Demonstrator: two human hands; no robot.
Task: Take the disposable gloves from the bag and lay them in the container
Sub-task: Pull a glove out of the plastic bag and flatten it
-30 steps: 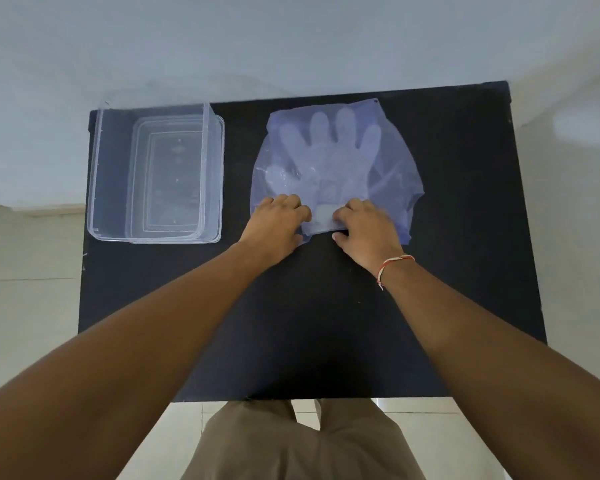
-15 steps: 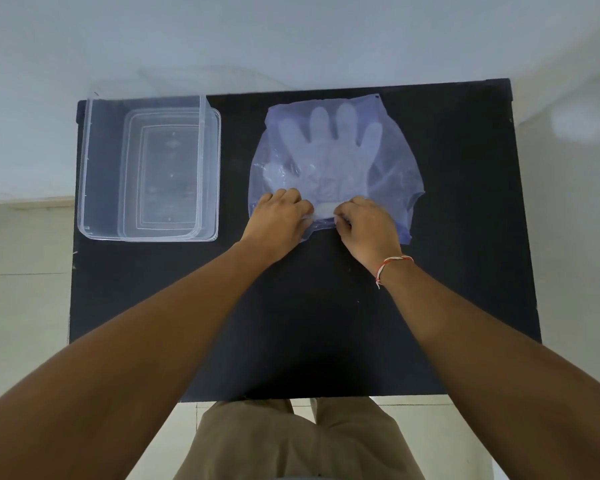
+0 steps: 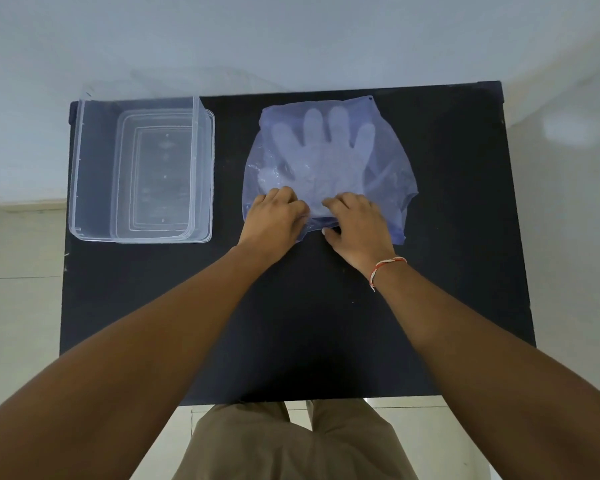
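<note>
A bluish see-through plastic bag (image 3: 392, 161) lies flat on the far middle of the black table (image 3: 291, 323). Pale disposable gloves (image 3: 323, 150) show through it, fingers pointing away from me. My left hand (image 3: 274, 220) and my right hand (image 3: 357, 223) rest side by side on the bag's near edge, fingers curled and pinching the plastic at its opening. The clear rectangular container (image 3: 94, 168) stands at the far left of the table with nothing in it.
The table's far edge meets a pale wall (image 3: 291, 39). Light floor tiles (image 3: 18, 271) show on both sides. A red and white thread (image 3: 385, 268) circles my right wrist. My legs in khaki trousers (image 3: 291, 445) are at the table's near edge.
Both hands stay on the bag's near edge with only small finger shifts. The view has drifted slightly, so the container sits a little further left in frame.
</note>
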